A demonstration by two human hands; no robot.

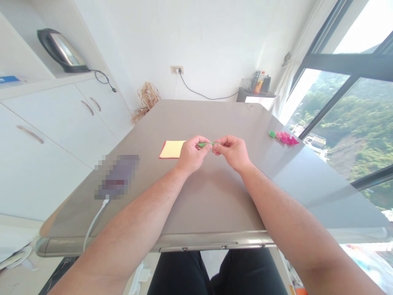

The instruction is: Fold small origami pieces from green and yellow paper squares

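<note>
A small green piece of folded paper (202, 144) is held just above the table between my two hands. My left hand (193, 155) pinches its left part between thumb and fingers. Its right end is pinched by my right hand (233, 151), fingertips close to those of the left. My fingers hide much of the paper, so its full shape cannot be made out. Left of my left hand lies a stack of square paper sheets (172, 149), yellow on top with a red edge beneath; that hand covers its right side.
Pink and green folded paper pieces (285, 138) sit at the table's right edge. On the left lies a blurred-out device (118, 176) with a white cable (93, 221). A kettle (63, 51) stands on the left cabinet. Bottles (259, 82) stand on a small cabinet behind the table (211, 119).
</note>
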